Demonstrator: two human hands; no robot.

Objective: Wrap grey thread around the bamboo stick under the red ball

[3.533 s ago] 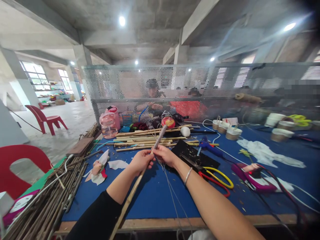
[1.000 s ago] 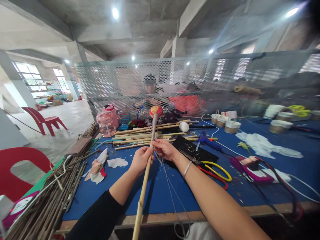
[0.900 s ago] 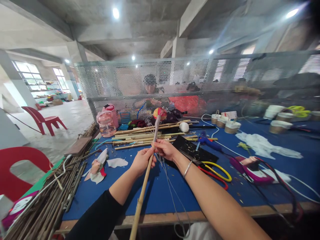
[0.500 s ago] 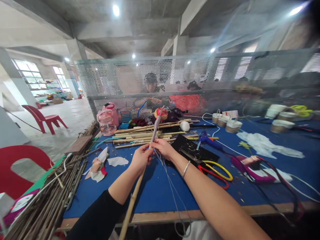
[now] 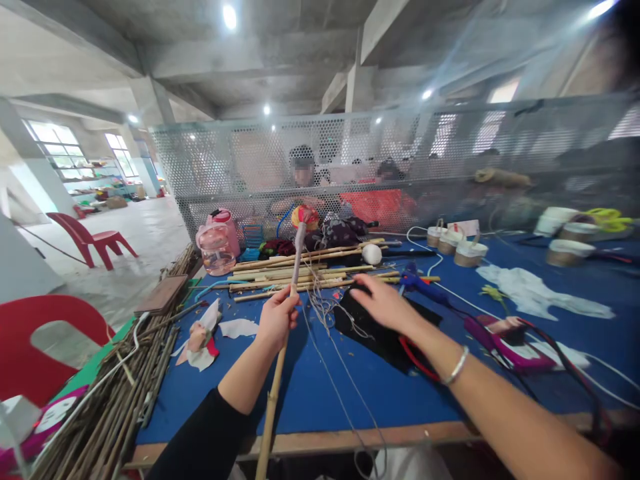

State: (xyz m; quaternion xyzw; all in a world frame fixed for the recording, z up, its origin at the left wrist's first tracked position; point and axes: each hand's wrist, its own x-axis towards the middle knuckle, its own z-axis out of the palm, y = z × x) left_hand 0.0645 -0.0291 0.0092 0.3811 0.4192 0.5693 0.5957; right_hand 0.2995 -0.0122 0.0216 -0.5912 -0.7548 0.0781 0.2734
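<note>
My left hand (image 5: 277,317) is closed around a bamboo stick (image 5: 270,400) that slants up from the table's front edge. The stick's upper part is wrapped in pale greyish material, and a red and yellow ball (image 5: 304,217) shows at its top end. My right hand (image 5: 385,303) is away from the stick, palm down with fingers stretched, over a black sheet (image 5: 357,330). Beneath that hand and forearm lie scissors, mostly hidden; part of their red handle (image 5: 416,360) shows. Loose grey string (image 5: 323,307) lies tangled between my hands and trails over the front edge.
Several bamboo sticks (image 5: 280,273) and a white ball (image 5: 371,254) lie behind my hands. A pink bottle (image 5: 216,250) stands back left, small pots (image 5: 470,253) back right. A blue glue gun (image 5: 417,280) lies right of centre. Beyond the perforated screen (image 5: 210,153) sits a person.
My right hand has let go of the stick and moved right, over the scissors and black sheet. The stick's top has tilted slightly left in my left hand.
</note>
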